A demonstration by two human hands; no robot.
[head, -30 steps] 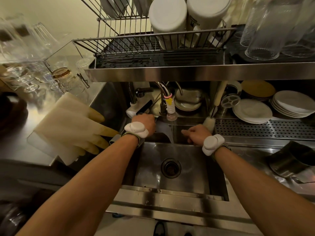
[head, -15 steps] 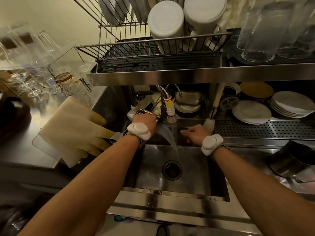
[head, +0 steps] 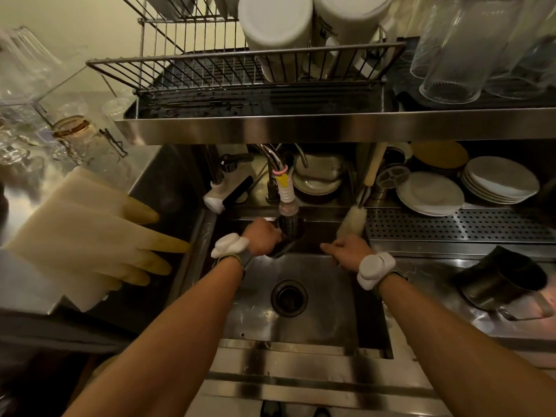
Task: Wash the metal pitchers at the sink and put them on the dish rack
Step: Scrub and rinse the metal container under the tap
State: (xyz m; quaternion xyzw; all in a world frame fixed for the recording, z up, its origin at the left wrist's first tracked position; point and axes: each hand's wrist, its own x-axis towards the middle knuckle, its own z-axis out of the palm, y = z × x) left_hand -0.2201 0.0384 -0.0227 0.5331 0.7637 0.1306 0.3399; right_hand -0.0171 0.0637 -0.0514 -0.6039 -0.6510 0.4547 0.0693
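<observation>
A person stands at a stainless-steel sink [head: 328, 314], both forearms reaching over the basin toward the tap [head: 288, 206] at center frame. The left hand [head: 261, 238] is curled around a dark metal pitcher [head: 285, 247] held directly beneath the spout; the hand and shadow hide most of it, so its tilt and long axis cannot be made out. The right hand [head: 346, 250] sits apart, just right of center, its fingers stretched leftward along the sink's back edge and holding nothing. A second pitcher [head: 493, 288] lies on its side on the wet counter [head: 436, 314] at lower right, long axis running lower left to upper right, dark mouth facing the upper right and handle toward the frame's right edge. Above, a steel shelf [head: 331, 124] carries the wire dish rack [head: 228, 66], where white containers [head: 276, 31] stand, with glasses [head: 451, 55] at upper right. Pale rubber gloves [head: 90, 233] lie at left, stacked plates [head: 430, 195] at right, and a brush [head: 352, 221] leans behind the sink.
</observation>
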